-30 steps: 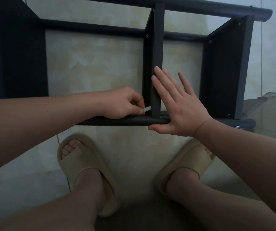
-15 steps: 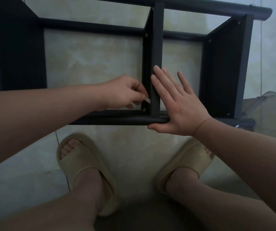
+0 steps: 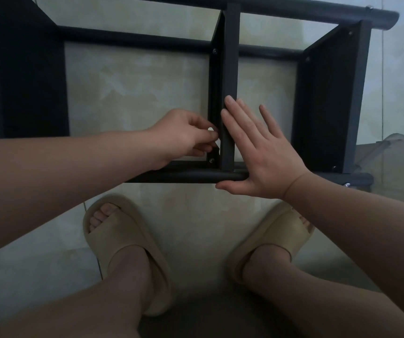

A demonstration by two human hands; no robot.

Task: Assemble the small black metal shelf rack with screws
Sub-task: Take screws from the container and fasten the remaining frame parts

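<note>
The black metal shelf rack (image 3: 328,98) lies on its side on the tiled floor, with round tubes front and back and flat shelf panels between them. My right hand (image 3: 257,152) lies flat with straight fingers against the right face of the middle panel (image 3: 230,69), its thumb under the front tube (image 3: 184,177). Just left of that panel, my left hand (image 3: 184,137) pinches a small white tool (image 3: 211,130), a little above a screw (image 3: 211,160) at the panel's lower corner. The tool is mostly hidden by the fingers.
My two feet in beige slippers (image 3: 123,242) stand on the floor just in front of the rack. A clear plastic object (image 3: 391,152) sits at the right beyond the rack's end. Light floor tiles show through the rack's openings.
My left hand has lifted from the front tube up along the middle panel with the white tool, uncovering the corner screw. The right hand has stayed flat on the panel.
</note>
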